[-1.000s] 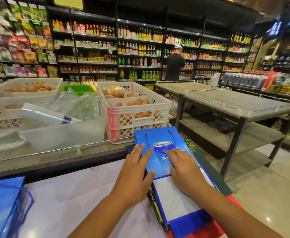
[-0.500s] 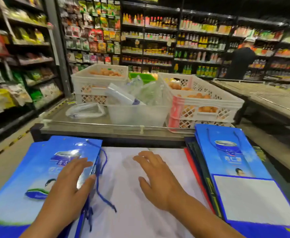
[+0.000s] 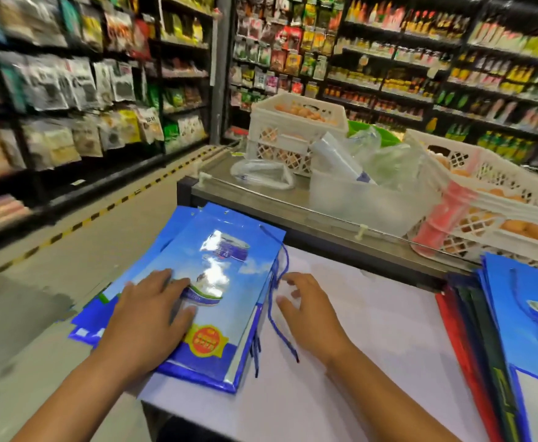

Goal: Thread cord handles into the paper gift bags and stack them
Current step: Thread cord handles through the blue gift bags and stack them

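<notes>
Gift bags flat under our left hand, cords loose beside our right

Gift bags (image 3: 216,282), blue and glossy, lie flat in a stack at the left edge of the white desk (image 3: 372,330), the lower ones fanned out and overhanging the desk's left side. Our left hand (image 3: 148,317) rests palm down on the top bag, its fingers (image 3: 162,279) straight and slightly spread, gripping nothing. Blue cord handles (image 3: 278,301) trail from the right edge of the stack onto the desk. Our right hand (image 3: 309,311) hovers just beside these cords, fingers (image 3: 288,277) loosely curled and apart; we cannot tell whether they touch a cord.

At the desk's right side lies a second stack of bags (image 3: 522,320), blue on top with red and dark ones beneath. Beyond the desk stands a grey counter (image 3: 293,199) with a clear plastic tub (image 3: 366,202), crumpled plastic wrap (image 3: 261,173) and white crates (image 3: 293,129) holding brownish round produce. Store shelves (image 3: 70,90) of packaged goods and bottles fill the background, blurred.
</notes>
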`<action>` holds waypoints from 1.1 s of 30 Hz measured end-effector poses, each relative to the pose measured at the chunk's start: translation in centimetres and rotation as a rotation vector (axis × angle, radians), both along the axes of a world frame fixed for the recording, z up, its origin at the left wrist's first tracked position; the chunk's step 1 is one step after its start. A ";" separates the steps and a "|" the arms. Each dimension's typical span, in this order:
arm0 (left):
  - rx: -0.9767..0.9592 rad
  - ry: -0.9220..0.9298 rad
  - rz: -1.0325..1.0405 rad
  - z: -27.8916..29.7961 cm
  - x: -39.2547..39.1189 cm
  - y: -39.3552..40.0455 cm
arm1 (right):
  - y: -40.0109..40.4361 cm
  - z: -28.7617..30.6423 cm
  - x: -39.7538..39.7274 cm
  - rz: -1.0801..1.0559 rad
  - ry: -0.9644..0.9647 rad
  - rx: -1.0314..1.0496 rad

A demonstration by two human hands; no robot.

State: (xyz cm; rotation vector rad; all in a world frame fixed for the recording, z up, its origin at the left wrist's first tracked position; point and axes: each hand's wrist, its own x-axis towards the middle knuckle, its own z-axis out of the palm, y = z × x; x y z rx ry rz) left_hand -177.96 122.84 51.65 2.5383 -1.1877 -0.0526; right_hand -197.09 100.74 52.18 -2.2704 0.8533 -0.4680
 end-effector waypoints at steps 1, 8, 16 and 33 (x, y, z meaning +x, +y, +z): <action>-0.001 0.008 -0.001 -0.2 0.0 0.1 | -0.7 0.1 0.8 -0.033 -0.022 0.034; -0.054 0.060 0.035 0.2 1.2 0.3 | -6.2 0.7 6.7 -0.256 -0.019 0.251; -0.004 0.100 0.158 2.0 1.6 -0.5 | -7.1 1.0 8.0 -0.344 -0.143 0.320; -0.094 0.143 0.287 3.7 1.0 -0.9 | -4.3 7.3 -0.5 -0.087 -0.610 0.481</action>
